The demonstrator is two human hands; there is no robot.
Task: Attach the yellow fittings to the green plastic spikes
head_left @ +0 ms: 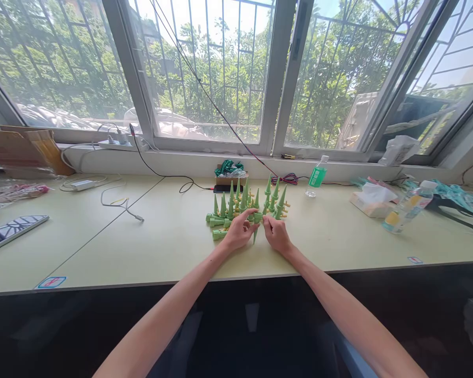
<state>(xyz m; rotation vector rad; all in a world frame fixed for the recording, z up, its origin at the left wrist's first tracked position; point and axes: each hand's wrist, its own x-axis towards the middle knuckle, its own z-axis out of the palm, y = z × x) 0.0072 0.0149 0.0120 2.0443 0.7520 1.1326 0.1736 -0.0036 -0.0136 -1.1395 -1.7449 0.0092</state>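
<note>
My left hand is closed on a green plant watering spike, its wide cap up and its pointed tip down. Against the right side of that spike, my right hand pinches with thumb and forefinger; whatever small part sits between them is hidden. Behind both hands, several more green spikes stand upright with their points up. To their right is another group of upright spikes, with small yellow pieces sticking out sideways. A few spikes lie on their sides left of my left hand.
A small box of green stuff and a dark phone lie behind the spikes. On the right stand a green-labelled bottle, a tissue box and another bottle. Left are a cable and a phone.
</note>
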